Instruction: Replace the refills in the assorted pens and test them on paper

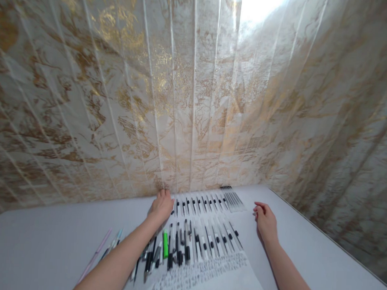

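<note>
My left hand (161, 207) rests at the back of the white table, palm down, at the left end of a row of pen parts. Its fingers stretch toward the wall covering, their tips partly hidden, and I see nothing held. Beside its thumb lies a small black pen cap (172, 212). The back row holds several thin refills with small black caps (205, 202). My right hand (267, 221) lies to the right of the rows, fingers loosely bent and slightly apart, with nothing visible in it. A front row has refills and black caps (218, 239).
Assorted pens (148, 261) and a bright green marker (165, 244) lie near my left forearm. A sheet with handwriting (207, 274) is at the front. Thin dark sticks (234, 200) sit at the back right. A pink pen (95, 254) lies left. Patterned sheeting (195, 98) hangs behind.
</note>
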`<state>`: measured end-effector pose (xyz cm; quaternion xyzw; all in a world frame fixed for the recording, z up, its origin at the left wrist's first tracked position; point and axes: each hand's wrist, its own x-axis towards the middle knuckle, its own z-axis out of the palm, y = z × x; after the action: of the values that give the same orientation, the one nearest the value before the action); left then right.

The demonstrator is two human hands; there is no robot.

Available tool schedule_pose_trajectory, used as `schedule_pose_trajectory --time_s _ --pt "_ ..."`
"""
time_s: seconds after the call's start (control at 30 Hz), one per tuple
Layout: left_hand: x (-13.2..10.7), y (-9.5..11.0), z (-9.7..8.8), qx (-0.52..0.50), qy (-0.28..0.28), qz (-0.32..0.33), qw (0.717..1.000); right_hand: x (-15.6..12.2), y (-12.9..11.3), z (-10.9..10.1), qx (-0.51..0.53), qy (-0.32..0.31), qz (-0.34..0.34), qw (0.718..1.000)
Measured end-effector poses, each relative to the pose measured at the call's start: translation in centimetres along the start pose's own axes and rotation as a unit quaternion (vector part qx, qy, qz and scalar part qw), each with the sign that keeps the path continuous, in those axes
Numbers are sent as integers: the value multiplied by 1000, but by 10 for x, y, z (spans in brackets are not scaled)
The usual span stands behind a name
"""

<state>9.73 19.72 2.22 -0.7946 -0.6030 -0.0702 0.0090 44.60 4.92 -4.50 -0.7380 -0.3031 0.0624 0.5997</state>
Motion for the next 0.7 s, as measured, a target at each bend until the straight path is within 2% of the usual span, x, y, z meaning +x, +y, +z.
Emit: schedule_pose_trajectory --time_s 0.2,0.43,0.7 --pt "13 1 1 11 -30 -13 999 1 4 1 7 0 -3 1000" --pt "24 -11 4 36 -74 -45 996 1 6 2 14 4 -7 1000" --pt "17 -21 8 61 -66 -65 994 3 10 3 9 5 -5 1000"
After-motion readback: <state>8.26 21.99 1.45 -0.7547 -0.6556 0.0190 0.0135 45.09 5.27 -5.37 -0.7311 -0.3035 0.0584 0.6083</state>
